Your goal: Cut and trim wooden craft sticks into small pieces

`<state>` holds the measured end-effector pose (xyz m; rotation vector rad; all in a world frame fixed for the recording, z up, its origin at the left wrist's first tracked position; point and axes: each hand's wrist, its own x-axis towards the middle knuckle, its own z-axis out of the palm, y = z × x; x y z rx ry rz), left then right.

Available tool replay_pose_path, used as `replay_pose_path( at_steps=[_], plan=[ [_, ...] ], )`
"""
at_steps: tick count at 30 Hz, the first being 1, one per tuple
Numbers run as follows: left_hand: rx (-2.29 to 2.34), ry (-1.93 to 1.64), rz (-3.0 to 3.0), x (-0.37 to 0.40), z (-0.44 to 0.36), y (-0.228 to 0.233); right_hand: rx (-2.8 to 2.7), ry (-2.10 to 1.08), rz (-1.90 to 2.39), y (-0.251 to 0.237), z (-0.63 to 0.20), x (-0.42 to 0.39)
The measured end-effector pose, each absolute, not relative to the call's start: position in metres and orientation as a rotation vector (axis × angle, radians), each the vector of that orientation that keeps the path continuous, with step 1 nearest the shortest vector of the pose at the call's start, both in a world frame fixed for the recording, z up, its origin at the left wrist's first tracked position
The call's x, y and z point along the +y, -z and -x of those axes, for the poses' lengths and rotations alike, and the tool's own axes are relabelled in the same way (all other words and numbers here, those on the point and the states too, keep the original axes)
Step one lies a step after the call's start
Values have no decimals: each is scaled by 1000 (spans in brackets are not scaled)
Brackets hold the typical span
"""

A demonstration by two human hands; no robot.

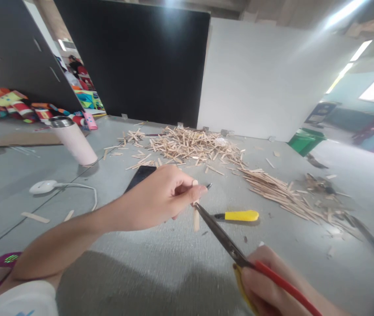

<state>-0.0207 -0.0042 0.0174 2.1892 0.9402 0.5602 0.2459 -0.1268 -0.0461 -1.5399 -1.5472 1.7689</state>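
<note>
My left hand [160, 197] pinches a small wooden stick [195, 219] and holds it upright above the grey table [160, 263]. My right hand [268, 285] grips scissors [221, 237] with red and yellow handles. The blades point up-left and close around the stick just under my left fingers. A yellow utility knife [239, 215] lies on the table just beyond the scissors.
A heap of cut wooden sticks [190, 147] lies at the far middle, with longer sticks [282, 191] to the right. A black phone [140, 174], a pink tumbler [75, 139] and a white corded device [44, 186] sit on the left. A green bin [305, 140] stands far right.
</note>
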Motion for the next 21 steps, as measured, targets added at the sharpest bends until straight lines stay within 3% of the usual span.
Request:
replay_pose_path(
  at_steps=[12, 21],
  plan=[
    [891, -567, -2056, 1, 18, -11, -1623, -1656, 1535, 54, -250, -131],
    [816, -572, -2229, -2, 21, -10, -1529, -1792, 1427, 54, -249, -124]
  ],
)
